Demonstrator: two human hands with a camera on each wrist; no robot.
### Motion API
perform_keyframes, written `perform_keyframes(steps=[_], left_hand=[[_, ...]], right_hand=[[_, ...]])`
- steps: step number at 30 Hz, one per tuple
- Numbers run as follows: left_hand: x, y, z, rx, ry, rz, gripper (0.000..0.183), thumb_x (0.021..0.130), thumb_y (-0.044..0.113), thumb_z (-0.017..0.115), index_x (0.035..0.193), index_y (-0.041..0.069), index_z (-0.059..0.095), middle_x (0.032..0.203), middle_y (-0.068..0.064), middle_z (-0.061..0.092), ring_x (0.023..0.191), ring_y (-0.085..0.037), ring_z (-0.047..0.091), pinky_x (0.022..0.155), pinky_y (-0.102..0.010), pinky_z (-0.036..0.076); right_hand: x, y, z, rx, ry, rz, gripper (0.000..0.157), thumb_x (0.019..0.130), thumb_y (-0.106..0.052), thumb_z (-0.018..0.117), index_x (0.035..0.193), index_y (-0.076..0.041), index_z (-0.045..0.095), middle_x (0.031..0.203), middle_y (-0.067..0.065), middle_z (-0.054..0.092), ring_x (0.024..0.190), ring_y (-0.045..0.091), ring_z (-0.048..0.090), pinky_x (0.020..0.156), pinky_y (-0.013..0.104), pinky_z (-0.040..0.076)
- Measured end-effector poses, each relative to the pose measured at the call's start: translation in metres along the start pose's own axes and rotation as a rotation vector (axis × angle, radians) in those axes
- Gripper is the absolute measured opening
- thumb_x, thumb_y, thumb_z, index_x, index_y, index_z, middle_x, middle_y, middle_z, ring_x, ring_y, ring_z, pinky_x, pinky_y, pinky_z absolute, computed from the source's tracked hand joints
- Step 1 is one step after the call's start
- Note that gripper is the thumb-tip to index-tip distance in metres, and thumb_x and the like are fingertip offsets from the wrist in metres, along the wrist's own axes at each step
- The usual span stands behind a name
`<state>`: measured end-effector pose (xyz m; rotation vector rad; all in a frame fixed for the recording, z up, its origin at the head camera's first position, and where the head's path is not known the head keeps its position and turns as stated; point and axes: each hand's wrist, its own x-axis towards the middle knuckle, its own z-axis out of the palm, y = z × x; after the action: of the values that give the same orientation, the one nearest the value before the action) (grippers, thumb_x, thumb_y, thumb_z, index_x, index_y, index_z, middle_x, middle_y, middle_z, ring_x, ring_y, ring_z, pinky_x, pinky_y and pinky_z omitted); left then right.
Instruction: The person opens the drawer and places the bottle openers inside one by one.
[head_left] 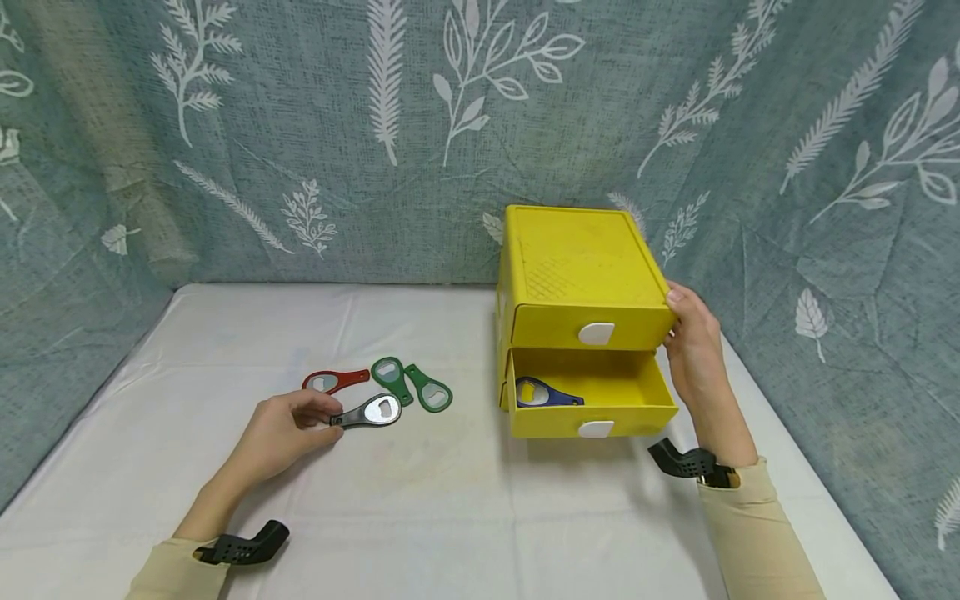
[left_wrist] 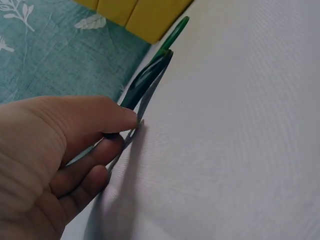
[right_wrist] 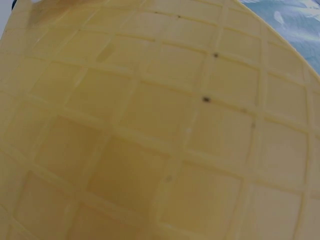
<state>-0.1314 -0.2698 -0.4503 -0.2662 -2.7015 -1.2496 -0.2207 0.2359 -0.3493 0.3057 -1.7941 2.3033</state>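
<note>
My left hand point(head_left: 288, 429) pinches the narrow handle end of a black bottle opener point(head_left: 367, 412) between thumb and fingers, its metal head pointing right. In the left wrist view, the black opener point(left_wrist: 145, 82) slants edge-on from my left hand point(left_wrist: 75, 145), close over the white cloth. Just beyond it lie a red bottle opener point(head_left: 337, 381) and two green bottle openers, one point(head_left: 390, 377) beside the other point(head_left: 431, 390). My right hand point(head_left: 697, 350) rests against the right side of a yellow drawer box point(head_left: 577, 258), thumb at the top front corner.
The lower drawer point(head_left: 637, 417) is pulled out, with a blue bottle opener point(head_left: 551, 394) inside at its left. Above it the upper drawer point(head_left: 551, 327) is closed. A patterned curtain point(head_left: 337, 150) hangs behind the white-covered table point(head_left: 420, 508).
</note>
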Motion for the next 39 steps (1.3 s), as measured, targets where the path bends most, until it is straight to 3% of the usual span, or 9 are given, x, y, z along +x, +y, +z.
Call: perform_keyframes(steps=[7, 18, 39], left_hand=[[0.0001, 0.0019, 0.0015, -0.058, 0.026, 0.006, 0.025, 0.077, 0.004, 0.084, 0.099, 0.006, 0.072, 0.085, -0.001, 0.069, 0.073, -0.015, 0.067, 0.063, -0.022, 0.053], [-0.0006, 0.0042, 0.0007, -0.039, 0.040, -0.032, 0.027, 0.080, 0.017, 0.085, 0.102, 0.008, 0.073, 0.087, -0.001, 0.069, 0.076, -0.014, 0.066, 0.066, -0.020, 0.052], [0.0009, 0.0060, 0.0008, -0.018, 0.034, -0.049, 0.027, 0.081, 0.016, 0.084, 0.104, 0.006, 0.074, 0.085, 0.000, 0.070, 0.076, -0.013, 0.067, 0.067, -0.020, 0.052]], right_hand=[[0.0005, 0.0005, -0.0004, -0.004, 0.002, -0.001, 0.033, 0.099, -0.026, 0.055, 0.127, -0.009, 0.061, 0.117, 0.008, 0.059, 0.104, 0.020, 0.054, 0.087, 0.033, 0.042], [0.0006, 0.0011, -0.0008, -0.007, 0.006, -0.007, 0.034, 0.099, -0.026, 0.056, 0.127, -0.009, 0.061, 0.117, 0.008, 0.059, 0.105, 0.021, 0.054, 0.088, 0.033, 0.042], [0.0006, 0.0022, -0.0025, 0.002, 0.010, -0.005, 0.033, 0.099, -0.027, 0.056, 0.127, -0.010, 0.061, 0.118, 0.008, 0.057, 0.102, 0.020, 0.053, 0.088, 0.034, 0.041]])
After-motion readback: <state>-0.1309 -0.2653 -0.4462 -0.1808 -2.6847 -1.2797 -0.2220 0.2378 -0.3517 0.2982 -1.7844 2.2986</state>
